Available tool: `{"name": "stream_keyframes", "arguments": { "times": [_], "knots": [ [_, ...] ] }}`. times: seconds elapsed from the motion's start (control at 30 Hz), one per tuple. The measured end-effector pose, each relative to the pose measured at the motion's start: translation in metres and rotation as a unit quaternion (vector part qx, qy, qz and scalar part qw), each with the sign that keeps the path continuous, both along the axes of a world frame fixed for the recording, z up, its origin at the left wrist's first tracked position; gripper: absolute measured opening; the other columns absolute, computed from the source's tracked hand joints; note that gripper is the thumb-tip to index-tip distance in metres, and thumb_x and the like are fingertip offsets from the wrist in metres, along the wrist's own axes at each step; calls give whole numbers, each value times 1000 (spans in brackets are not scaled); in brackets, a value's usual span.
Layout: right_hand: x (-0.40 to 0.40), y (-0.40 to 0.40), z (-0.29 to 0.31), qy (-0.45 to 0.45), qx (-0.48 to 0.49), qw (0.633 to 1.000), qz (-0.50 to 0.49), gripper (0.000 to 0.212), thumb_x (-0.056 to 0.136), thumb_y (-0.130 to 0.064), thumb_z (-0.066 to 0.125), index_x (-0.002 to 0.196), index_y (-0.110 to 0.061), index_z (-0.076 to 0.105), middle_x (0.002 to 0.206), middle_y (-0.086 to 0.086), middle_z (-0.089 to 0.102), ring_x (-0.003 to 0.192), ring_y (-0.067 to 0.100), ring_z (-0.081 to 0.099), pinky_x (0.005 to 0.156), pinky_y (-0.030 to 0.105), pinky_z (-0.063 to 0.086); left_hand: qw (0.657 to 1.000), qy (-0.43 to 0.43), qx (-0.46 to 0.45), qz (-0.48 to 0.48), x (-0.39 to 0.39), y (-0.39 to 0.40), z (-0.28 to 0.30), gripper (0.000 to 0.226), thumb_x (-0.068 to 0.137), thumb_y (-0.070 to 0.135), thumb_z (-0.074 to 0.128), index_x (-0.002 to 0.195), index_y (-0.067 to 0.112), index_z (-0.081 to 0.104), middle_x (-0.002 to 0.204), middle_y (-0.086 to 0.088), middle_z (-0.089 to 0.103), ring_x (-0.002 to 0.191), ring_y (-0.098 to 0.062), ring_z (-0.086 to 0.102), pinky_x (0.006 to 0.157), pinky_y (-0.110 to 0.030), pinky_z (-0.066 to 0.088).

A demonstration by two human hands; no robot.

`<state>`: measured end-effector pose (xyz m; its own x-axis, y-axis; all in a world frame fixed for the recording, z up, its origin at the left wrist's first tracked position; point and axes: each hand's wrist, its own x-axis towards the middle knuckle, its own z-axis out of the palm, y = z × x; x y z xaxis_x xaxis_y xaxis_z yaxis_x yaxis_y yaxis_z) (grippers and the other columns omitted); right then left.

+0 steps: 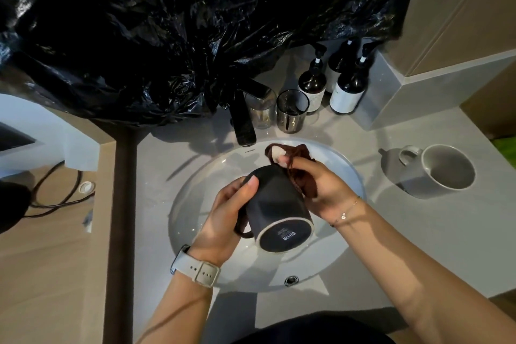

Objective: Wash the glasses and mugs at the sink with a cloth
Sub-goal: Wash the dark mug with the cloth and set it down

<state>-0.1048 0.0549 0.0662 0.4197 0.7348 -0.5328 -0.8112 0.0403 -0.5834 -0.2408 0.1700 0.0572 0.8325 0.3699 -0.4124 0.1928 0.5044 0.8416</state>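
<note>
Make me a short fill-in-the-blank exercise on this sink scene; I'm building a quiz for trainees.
1. The left hand holds a dark mug over the ____.
2. The right hand holds a brown ____ at the dark mug's mouth.
3. The grey mug stands on the counter, on the person's ____ side.
4. The number of glasses standing beside the faucet is ____.

Missing words: sink; cloth; right; two

both forearms are bare, with no sleeves in view. the left wrist carries a watch (195, 267) on a pale grey perforated strap with a buckle. the right wrist carries a thin chain bracelet (346, 211) with a small charm.
</note>
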Motion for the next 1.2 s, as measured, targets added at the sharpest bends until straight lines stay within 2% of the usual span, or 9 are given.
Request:
{"name": "stream_keyframes", "arguments": {
  "times": [0.13,0.37,0.5,0.67,0.8,0.9,1.0,1.1,1.2],
  "knots": [
    [1,-9,-14,-25,-46,998,-32,46,78,-23,70,121,-7,64,116,14,69,113,26,63,106,38,43,992,-35,102,67,3,-7,-3,55,75,40,72,86,-11,54,86,-17,62,84,-28,58,79,-36,46],
    [-20,-16,-1,-220,-128,965,-61,19,89,-28,64,101,-15,72,94,1,75,91,14,70,81,22,53,967,-32,238,89,6,-17,5,52,76,41,72,64,2,40,59,-14,36,58,-22,40,58,-29,37],
    [-4,-4,6,-86,-103,990,-31,21,90,-20,62,104,-8,72,100,12,74,88,21,72,81,30,57,978,-53,148,136,5,-28,4,46,75,35,74,71,-5,51,69,-14,51,70,-24,52,71,-31,45],
    [-27,-21,-5,70,-57,995,-45,20,88,-14,59,102,-11,73,103,9,73,99,22,69,95,41,52,979,-47,113,161,1,-11,4,20,70,42,72,75,23,75,78,-3,70,78,-18,66,77,-32,50],
    [-31,-24,-7,26,-79,992,-98,29,91,-17,59,116,-7,67,112,14,69,108,26,63,96,37,48,979,-43,107,169,1,-13,3,22,72,43,70,77,22,75,80,-4,71,81,-18,66,79,-31,52],
    [-21,-23,-1,-54,-97,988,-108,19,84,-19,66,99,-10,73,96,12,70,91,23,64,85,32,47,982,-13,82,170,5,-25,3,47,80,39,71,94,-6,66,91,-25,67,87,-31,63,84,-41,49],
    [-13,-17,2,-69,-97,987,-109,16,86,-20,67,97,-11,73,95,12,73,86,23,67,88,36,51,978,69,-60,187,11,-43,5,40,93,34,59,107,-2,67,102,-20,72,93,-27,67,80,-36,55],
    [-11,-10,-1,-90,-97,982,-133,16,87,-18,67,99,-9,71,92,11,73,82,24,67,79,33,56,962,102,-193,164,13,-51,0,35,99,32,49,95,7,73,89,-9,76,78,-19,72,62,-28,60],
    [-11,-9,-7,-192,-108,960,-172,13,89,-10,65,100,-14,70,82,-1,73,74,12,68,67,21,53,943,130,-256,171,9,-48,0,32,101,29,49,110,6,69,102,-13,75,91,-26,73,79,-41,60]
  ]
}}
